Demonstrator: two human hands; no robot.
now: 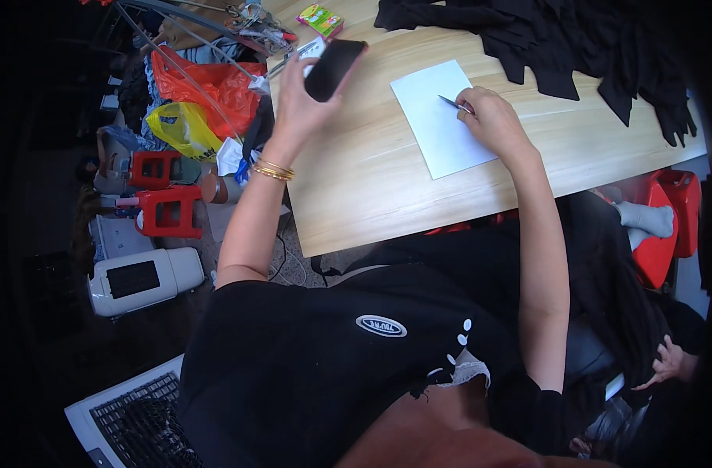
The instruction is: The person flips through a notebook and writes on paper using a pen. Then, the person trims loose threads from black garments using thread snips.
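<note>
My left hand (300,109) is closed round a dark smartphone (337,69), held over the far left part of the wooden table (356,179). Gold-coloured bangles circle that wrist. In my right hand (492,121) a slim pen (449,101) is pinched between thumb and fingers. The pen lies over a white sheet or pad of paper (438,140), and part of the right hand covers the paper's right side. Whether the pen's tip touches the paper, I cannot tell.
Dark cloth pieces (555,51) cover the table's far right. A green and yellow packet (320,21) sits at the far edge. Left of the table are an orange bag (216,90), a yellow bag (183,129) and a red stool (169,210). Another person's hand (672,363) shows at lower right.
</note>
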